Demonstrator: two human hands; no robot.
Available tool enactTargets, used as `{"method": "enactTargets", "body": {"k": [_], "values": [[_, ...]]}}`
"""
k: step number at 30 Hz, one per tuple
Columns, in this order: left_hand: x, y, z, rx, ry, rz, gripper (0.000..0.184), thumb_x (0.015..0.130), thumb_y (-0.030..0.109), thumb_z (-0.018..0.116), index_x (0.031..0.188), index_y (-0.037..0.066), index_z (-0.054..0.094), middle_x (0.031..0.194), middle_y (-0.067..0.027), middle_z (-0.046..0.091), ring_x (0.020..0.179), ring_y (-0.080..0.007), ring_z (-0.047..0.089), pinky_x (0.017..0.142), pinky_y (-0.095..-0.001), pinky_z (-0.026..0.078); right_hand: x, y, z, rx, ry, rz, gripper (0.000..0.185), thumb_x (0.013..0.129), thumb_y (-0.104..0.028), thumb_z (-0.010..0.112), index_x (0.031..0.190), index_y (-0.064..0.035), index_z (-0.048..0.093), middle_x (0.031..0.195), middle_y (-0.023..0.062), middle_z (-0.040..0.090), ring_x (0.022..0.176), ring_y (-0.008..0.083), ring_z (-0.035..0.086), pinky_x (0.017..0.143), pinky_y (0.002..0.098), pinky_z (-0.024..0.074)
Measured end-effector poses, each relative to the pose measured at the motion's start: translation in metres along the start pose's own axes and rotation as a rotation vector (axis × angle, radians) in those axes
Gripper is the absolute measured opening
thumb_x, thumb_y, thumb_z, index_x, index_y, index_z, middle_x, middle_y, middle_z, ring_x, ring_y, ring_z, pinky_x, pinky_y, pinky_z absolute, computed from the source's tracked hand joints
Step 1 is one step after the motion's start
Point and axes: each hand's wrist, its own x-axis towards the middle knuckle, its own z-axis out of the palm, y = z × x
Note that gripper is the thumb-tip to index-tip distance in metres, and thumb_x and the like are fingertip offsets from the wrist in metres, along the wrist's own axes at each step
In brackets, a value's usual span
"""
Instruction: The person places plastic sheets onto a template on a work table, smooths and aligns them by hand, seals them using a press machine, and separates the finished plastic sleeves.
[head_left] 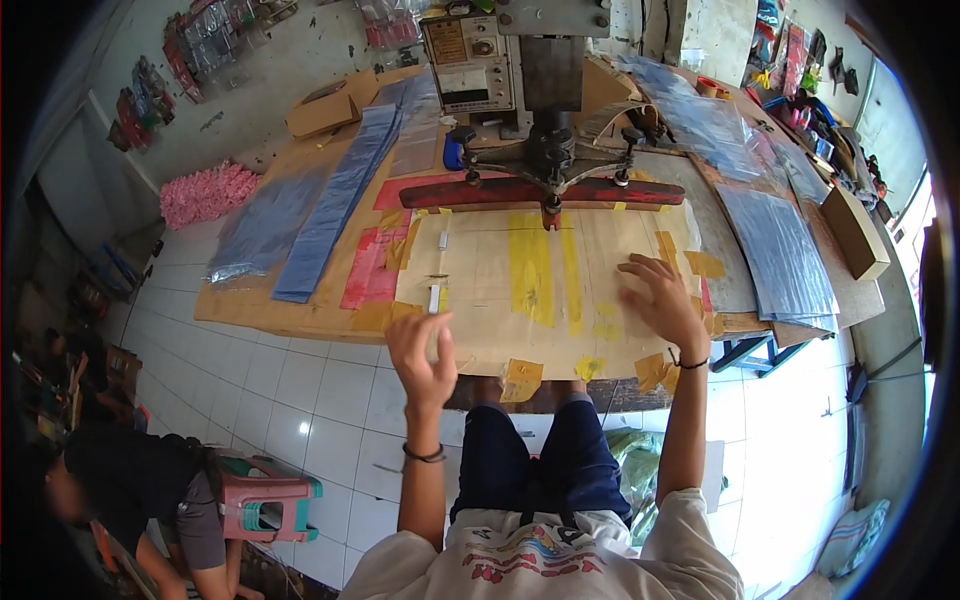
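- The board lies flat on the table, in front of the person, with yellow tape down its middle
- The left hand is at the board's near left corner, fingers bent and thumb up; I can't tell if it pinches anything or touches the board
- The right hand is over the board's right side, fingers spread and a bit bent, with nothing seen in it; I can't tell if it touches
- A white bit sits on the board's left side, just past the left hand
- The red bar is over the board's far edge; I can't tell if it presses down
- The step looks like getting things lined up on the board
- A next move seems to call for light fingers, kept away from the bar
- Blue sheets lie right of the board, and blue strips lie left of it
- A box with knobs stands past the board's far edge
- Another person bends low by a stool, well left of the board
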Motion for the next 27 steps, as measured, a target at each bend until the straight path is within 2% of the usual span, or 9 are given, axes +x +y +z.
{"method": "enactTargets", "body": {"k": [3,4,6,8,10,17,23,27], "values": [[0.048,-0.014,-0.006,-0.113,-0.128,-0.027,0.026,0.093,0.02,0.067,0.114,0.004,0.069,0.111,-0.0127,0.069,0.109,-0.0345,0.062,0.1,-0.0449,0.043,0.006,-0.02,0.026,-0.147,-0.029,-0.015,0.044,0.094,-0.036,0.066,0.133,-0.0141,0.064,0.15,0.0157,0.05,0.139,0.0379,0.043,0.117,0.0554,0.0272],[0.058,-0.022,-0.004,-0.127,-0.166,-0.024,0.028,0.093,0.022,0.068,0.114,0.004,0.069,0.114,-0.013,0.069,0.111,-0.0344,0.062,0.102,-0.0451,0.042,0.01,-0.03,0.032,-0.125,-0.078,0.009,0.048,0.097,-0.042,0.062,0.136,-0.0153,0.061,0.156,0.0151,0.044,0.144,0.0378,0.037,0.12,0.0606,0.0183],[0.07,-0.044,0.005,-0.154,-0.24,-0.017,0.033,0.092,0.027,0.07,0.116,0.004,0.069,0.12,-0.0136,0.067,0.115,-0.0343,0.061,0.104,-0.0454,0.042,0.011,-0.047,0.047,-0.142,-0.075,-0.017,0.047,0.097,-0.04,0.062,0.139,-0.0162,0.059,0.157,0.0139,0.043,0.146,0.0366,0.036,0.122,0.0581,0.0174],[0.067,-0.057,0.01,-0.008,-0.296,0.038,0.034,0.093,0.028,0.07,0.118,0.005,0.068,0.125,-0.0138,0.065,0.119,-0.0336,0.059,0.106,-0.0453,0.041,0.011,-0.056,0.054,-0.148,-0.054,-0.017,0.046,0.098,-0.039,0.061,0.139,-0.0178,0.059,0.157,0.0116,0.044,0.147,0.0348,0.035,0.124,0.057,0.0148],[0.065,-0.059,0.01,0.064,-0.336,0.054,0.034,0.093,0.029,0.07,0.118,0.006,0.068,0.13,-0.0134,0.063,0.124,-0.0326,0.056,0.107,-0.0455,0.041,0.013,-0.056,0.053,-0.162,-0.04,-0.018,0.046,0.099,-0.039,0.06,0.139,-0.018,0.06,0.156,0.0113,0.045,0.146,0.0344,0.036,0.124,0.0573,0.0154],[0.065,-0.062,0.011,0.058,-0.335,0.064,0.034,0.092,0.029,0.07,0.117,0.006,0.068,0.129,-0.0138,0.063,0.122,-0.0337,0.057,0.106,-0.0461,0.041,0.011,-0.056,0.054,-0.196,-0.026,-0.037,0.047,0.099,-0.044,0.057,0.138,-0.0193,0.061,0.154,0.0117,0.048,0.145,0.0346,0.039,0.123,0.0585,0.0171],[0.063,-0.062,0.011,0.038,-0.334,0.026,0.032,0.092,0.026,0.07,0.119,0.008,0.068,0.131,-0.012,0.063,0.124,-0.0324,0.057,0.107,-0.0434,0.043,0.01,-0.05,0.054,-0.241,-0.048,-0.07,0.047,0.102,-0.046,0.052,0.142,-0.0222,0.058,0.156,0.0108,0.045,0.145,0.0339,0.039,0.123,0.0575,0.0183],[0.061,-0.066,0.011,0.047,-0.333,0.049,0.036,0.093,0.03,0.069,0.12,0.006,0.067,0.13,-0.0124,0.063,0.123,-0.0327,0.057,0.107,-0.0442,0.042,0.011,-0.047,0.049,-0.269,-0.094,-0.073,0.047,0.104,-0.044,0.048,0.145,-0.0218,0.055,0.159,0.01,0.042,0.148,0.0327,0.036,0.124,0.0551,0.0182]]}}
